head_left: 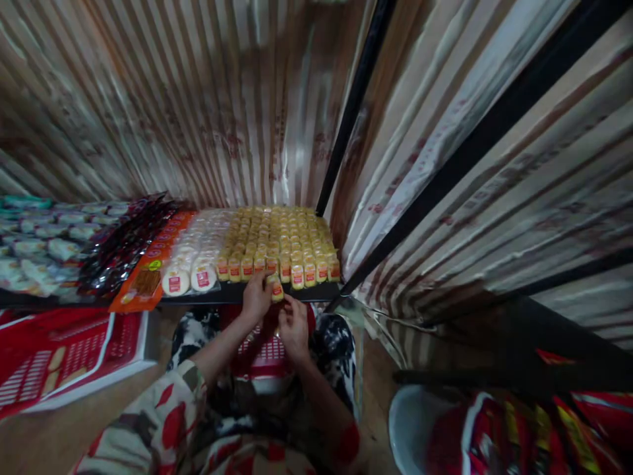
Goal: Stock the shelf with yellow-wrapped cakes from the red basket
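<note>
Pinches a yellow packet (pixel 277 291) in the left hand (pixel 256 297) at the edge of the shelf (pixel 321 291); bends the fingers of the right hand (pixel 295 327) narrowly beside it; cannot tell if touching

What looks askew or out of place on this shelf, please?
The front orange packet lies aslant and pokes past the front edge of the shelf, whereas the round white packs beside it stay behind that edge.
</note>
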A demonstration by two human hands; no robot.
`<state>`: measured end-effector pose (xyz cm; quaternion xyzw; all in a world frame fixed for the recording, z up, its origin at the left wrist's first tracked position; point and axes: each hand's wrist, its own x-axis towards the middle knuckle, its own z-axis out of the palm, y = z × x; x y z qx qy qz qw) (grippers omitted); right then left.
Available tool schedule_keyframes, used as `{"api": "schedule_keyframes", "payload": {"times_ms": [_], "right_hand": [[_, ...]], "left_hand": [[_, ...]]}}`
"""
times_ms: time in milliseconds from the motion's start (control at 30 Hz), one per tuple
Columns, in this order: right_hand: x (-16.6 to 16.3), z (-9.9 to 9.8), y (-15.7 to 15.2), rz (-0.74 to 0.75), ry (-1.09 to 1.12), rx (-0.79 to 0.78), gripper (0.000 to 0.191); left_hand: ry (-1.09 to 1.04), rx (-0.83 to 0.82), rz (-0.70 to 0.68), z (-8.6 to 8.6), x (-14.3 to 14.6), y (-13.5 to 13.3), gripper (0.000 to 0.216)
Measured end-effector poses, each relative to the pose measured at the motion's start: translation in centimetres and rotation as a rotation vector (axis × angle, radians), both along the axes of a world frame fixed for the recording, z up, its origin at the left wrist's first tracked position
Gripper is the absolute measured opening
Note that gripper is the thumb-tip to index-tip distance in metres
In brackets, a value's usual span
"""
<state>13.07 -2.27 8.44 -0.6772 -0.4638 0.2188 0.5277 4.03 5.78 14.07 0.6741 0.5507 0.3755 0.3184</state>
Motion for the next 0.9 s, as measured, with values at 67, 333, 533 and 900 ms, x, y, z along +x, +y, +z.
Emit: {"api": "schedule_keyframes", "payload": {"times_ms": [67,333,533,900], "right_hand": [[0.4,0.3,0.6,-0.008,-0.045,0.030,0.039],[3.0,0.5,2.9,-0.020,-0.183,0.024,0.051],[3.9,-0.7,3.2,-0.014,-0.223,-0.004,0.055],[3.7,-2.1,3.1,-0.036,-0.296,0.027,0.063]], "left_hand": [[0.017,0.017,-0.003,0.3,0.6,0.5,0.030],[0.065,0.092,-0.047,0.1,3.0,1.7,0.034],[0.145,0.159,-0.050,-0.3,3.9,2.2,0.035],[0.140,0.165,0.016,-1.6,3.6,1.7,0.033]]}}
